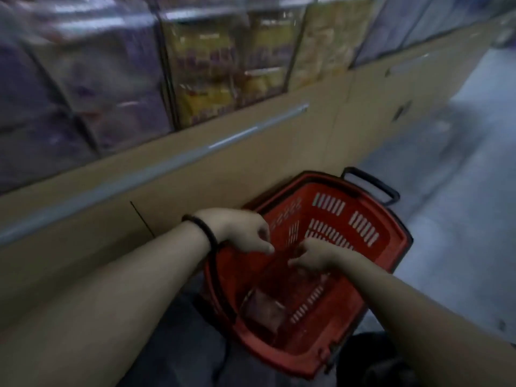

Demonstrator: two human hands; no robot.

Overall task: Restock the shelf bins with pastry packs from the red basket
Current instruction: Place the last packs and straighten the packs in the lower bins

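Note:
The red basket (360, 219) stands on the floor against the shelf's base. Both my hands reach into it. My left hand (245, 230), with a black band at the wrist, and my right hand (315, 256) pinch the top of a clear pastry pack (268, 300) that hangs inside the basket, its contents dark and blurred. Above, the shelf bins (212, 79) hold yellow packs in the middle and purple packs (83, 88) at the left.
A beige cabinet front (251, 163) with a metal rail runs under the bins. The basket's black handle (371, 182) sticks up at its far end. Grey floor (460, 191) stretches to the right. The view is blurred.

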